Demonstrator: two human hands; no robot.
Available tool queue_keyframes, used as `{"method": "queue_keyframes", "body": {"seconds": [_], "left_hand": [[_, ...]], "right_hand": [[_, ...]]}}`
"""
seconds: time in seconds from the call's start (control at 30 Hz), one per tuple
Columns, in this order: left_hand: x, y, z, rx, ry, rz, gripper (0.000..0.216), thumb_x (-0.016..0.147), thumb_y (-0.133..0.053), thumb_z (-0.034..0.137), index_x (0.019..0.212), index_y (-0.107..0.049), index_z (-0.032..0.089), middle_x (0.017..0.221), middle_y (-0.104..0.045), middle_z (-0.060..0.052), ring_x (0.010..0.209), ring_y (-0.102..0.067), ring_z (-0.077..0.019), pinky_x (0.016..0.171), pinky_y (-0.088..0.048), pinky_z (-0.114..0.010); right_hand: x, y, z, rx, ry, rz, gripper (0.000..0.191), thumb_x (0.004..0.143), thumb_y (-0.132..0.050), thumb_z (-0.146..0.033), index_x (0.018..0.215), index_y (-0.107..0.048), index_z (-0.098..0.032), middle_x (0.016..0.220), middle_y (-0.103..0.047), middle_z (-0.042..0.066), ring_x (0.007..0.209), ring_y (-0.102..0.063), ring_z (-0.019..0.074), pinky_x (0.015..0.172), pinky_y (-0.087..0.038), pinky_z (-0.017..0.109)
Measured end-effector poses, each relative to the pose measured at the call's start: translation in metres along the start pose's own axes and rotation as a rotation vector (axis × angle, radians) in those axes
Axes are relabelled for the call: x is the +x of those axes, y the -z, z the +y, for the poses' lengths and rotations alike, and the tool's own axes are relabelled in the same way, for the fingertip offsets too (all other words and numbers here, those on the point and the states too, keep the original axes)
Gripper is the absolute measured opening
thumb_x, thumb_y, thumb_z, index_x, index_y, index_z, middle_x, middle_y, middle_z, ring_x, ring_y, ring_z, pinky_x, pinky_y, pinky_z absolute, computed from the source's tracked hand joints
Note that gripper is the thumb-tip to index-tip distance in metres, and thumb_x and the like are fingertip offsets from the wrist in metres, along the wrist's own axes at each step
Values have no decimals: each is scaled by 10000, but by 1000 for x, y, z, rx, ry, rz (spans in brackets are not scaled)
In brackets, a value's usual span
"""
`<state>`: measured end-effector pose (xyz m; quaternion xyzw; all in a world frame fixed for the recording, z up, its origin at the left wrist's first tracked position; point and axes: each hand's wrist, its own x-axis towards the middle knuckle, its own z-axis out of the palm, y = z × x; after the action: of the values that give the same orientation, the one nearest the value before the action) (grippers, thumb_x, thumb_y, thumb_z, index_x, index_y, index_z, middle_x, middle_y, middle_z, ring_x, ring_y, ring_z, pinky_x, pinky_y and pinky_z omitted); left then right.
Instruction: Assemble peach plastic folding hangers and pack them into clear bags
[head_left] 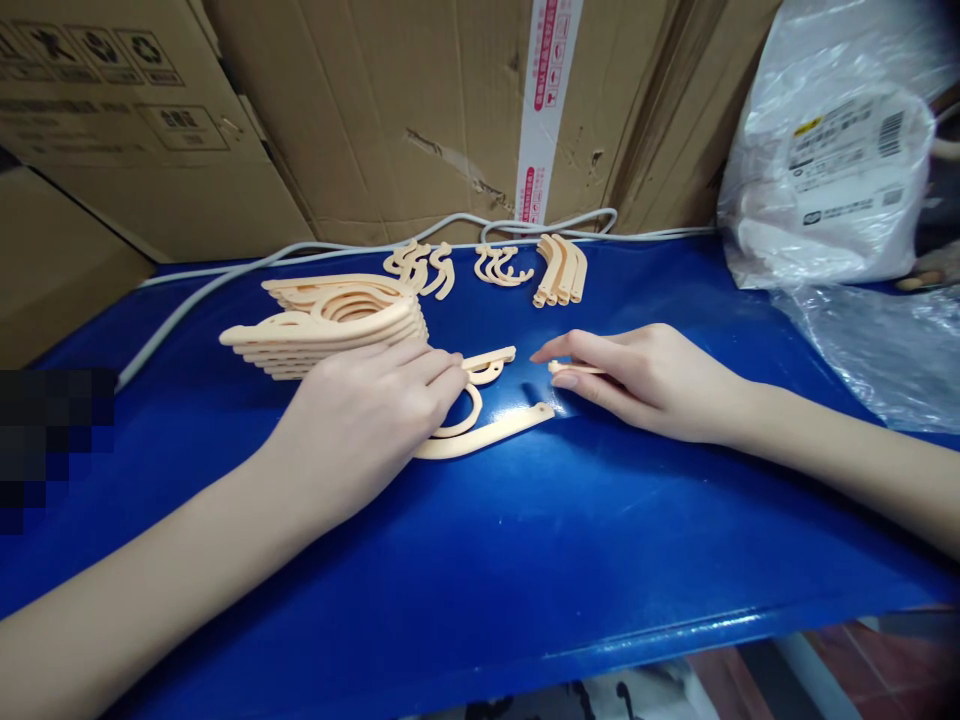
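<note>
My left hand (375, 400) is closed over a cream plastic hanger piece (487, 435) with a ring in its middle. Its long curved arm and the tip of a shorter bar stick out to the right, while the fingers hide the rest. Across a small gap, my right hand (660, 385) pinches a thin cream plastic strip (577, 369) between thumb and fingers. Most of that strip lies hidden in the palm. Behind my left hand sits a stack of matching hanger pieces (322, 335).
Cream hooks (416, 268) lie in a group at the back, beside more hooks (502, 266) and several curved arms (562, 270). A white cable (300, 247) runs along the cardboard boxes (420, 120). Plastic packaging (832, 180) occupies the right of the blue tabletop (510, 570).
</note>
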<state>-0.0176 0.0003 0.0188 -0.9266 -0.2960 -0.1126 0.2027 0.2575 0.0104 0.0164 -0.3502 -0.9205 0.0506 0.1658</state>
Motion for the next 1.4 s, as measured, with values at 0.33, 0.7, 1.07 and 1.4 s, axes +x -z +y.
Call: {"method": "queue_keyframes", "body": {"seconds": [0.33,0.7,1.07,1.4], "left_hand": [[6,0,22,-383,4,30,272,1027,-511,322,1118,-658,112,1328,-644,-187,1238,-607,-331,1002,-519,-480],[4,-9,21,-577,61,-132,171,1046,-454,312,1060,-567,183,1457,-550,-170,1461,-423,-251,1164,-411,-457],[5,-12,21,-707,157,-76,125,1069,-339,262,1019,-441,210,1419,-542,-179,1476,-400,-255,1171,-390,-518],[3,-16,23,-717,163,-41,120,1077,-339,275,1022,-430,220,1483,-505,-158,1490,-384,-240,1197,-363,-518]], "right_hand": [[2,-6,8,-53,45,-13,383,1073,-364,-385,1208,-603,-118,1087,-730,137,968,-704,243,814,-506,333],[1,-7,6,-155,41,3,471,1097,-303,-389,1137,-679,-108,913,-668,110,792,-646,211,719,-487,311],[1,-3,0,38,-62,-49,420,1092,-316,-406,1030,-661,-174,913,-737,80,767,-697,198,670,-441,292],[-1,-1,-8,137,-67,-118,376,1071,-294,-374,924,-590,-193,688,-621,11,565,-583,159,576,-321,298]]}}
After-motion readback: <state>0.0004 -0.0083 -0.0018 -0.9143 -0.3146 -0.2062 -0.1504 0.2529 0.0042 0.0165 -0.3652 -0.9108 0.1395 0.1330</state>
